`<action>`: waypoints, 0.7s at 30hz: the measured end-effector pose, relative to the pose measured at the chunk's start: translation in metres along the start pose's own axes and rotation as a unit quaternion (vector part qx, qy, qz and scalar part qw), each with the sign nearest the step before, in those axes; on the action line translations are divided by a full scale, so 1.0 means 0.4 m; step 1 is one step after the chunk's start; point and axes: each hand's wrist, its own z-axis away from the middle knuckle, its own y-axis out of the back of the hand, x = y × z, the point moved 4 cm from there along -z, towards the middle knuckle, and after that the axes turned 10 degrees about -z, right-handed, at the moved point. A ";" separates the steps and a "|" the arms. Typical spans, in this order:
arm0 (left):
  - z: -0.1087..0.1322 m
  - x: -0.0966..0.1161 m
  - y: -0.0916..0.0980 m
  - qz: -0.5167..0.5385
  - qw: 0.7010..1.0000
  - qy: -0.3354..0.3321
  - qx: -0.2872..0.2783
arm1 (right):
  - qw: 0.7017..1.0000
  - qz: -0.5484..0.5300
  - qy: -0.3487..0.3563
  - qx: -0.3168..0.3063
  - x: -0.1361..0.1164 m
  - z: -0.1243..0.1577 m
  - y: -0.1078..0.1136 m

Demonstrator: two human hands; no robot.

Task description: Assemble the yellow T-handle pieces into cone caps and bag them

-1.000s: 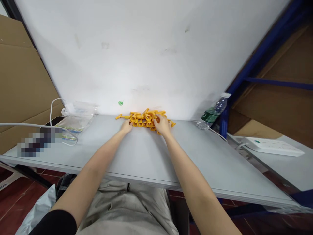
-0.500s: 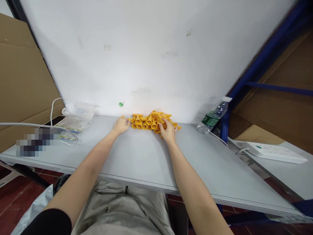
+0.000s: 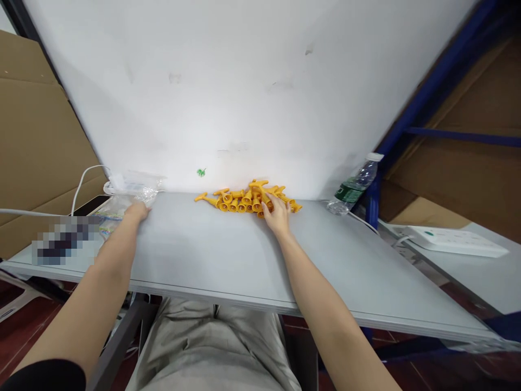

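Observation:
A heap of yellow plastic pieces lies against the white back wall; they have flared, cup-like ends, and some show T-shaped tops. My right hand is curled over the right part of this heap, thumb and fingers around some of the pieces. Which pieces it touches is partly hidden by the hand. Off to the left, my left hand is closed at the edge of a clear plastic bag, which is bunched up near the fingertips. One yellow piece sticks out at the heap's left end.
A tilted clear bottle with a green label leans at the right by a blue post. A white power strip lies on a neighbouring surface. At the left are a phone, white cables and a cardboard sheet.
My left hand has left the heap's left end and moved left to the clear plastic bag, whose near part is now bunched up. My right hand stays on the yellow pieces.

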 end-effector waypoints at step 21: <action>0.063 0.039 0.054 -0.079 0.993 -0.039 0.078 | 0.999 -0.029 0.017 0.019 0.010 0.010 -0.001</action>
